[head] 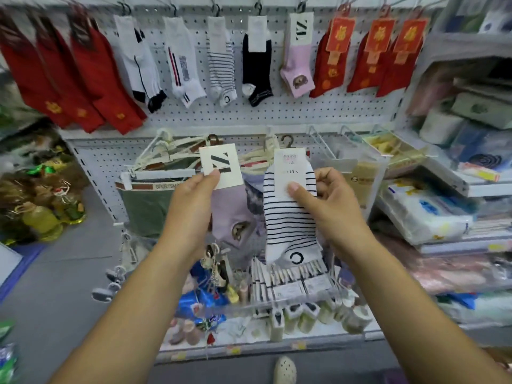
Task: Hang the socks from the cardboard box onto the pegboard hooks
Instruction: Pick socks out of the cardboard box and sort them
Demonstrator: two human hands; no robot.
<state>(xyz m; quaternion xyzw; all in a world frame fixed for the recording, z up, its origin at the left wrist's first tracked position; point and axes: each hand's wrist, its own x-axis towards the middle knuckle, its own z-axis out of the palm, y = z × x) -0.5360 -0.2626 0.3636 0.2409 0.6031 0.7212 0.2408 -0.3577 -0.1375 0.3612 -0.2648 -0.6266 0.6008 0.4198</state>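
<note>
Pinch on card (pixel 221 162) leaves hanger (pixel 212 139) free for pegboard (pixel 277 115), I reckon: left hand (pixel 194 195) grasps lilac sock (pixel 230 217), right hand (pixel 327 198) grasps striped sock (pixel 288 217), both mid-air, not yet hung.

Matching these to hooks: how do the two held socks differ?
The lilac sock in the left hand is plain with a bear patch; the white sock in the right hand has black stripes and a C. The lilac sock's card shows a bold Z, the white sock's small print. Both carry dark hangers.
</note>
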